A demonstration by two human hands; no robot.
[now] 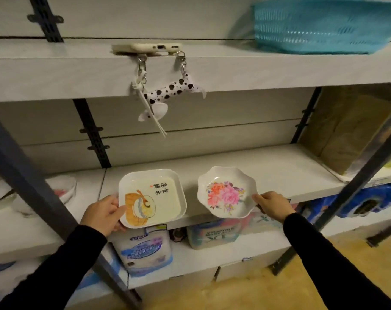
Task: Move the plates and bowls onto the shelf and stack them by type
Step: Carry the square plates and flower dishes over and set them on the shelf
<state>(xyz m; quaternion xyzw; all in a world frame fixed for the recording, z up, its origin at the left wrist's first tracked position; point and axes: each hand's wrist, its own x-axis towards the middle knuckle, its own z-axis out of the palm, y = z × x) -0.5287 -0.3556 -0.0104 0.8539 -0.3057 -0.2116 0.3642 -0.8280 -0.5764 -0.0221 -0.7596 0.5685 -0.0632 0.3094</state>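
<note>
My left hand point(104, 217) grips the near left edge of a white square plate point(154, 195) painted with an orange drawing and black characters. My right hand point(271, 205) pinches the right rim of a white scalloped plate point(226, 191) with pink and orange flowers. Both plates sit over the front part of the middle shelf point(268, 173), side by side and apart; I cannot tell whether they rest on the board. A white bowl point(64, 189), blurred, stands on the shelf section to the left.
A dark slanted post point(26, 175) crosses in front at left, another point(355, 189) at right. A phone point(156, 49) with a spotted strap hangs off the upper shelf beside a blue basket point(324, 25). A brown bag point(346, 130) stands at the shelf's right. Packages fill the shelf below.
</note>
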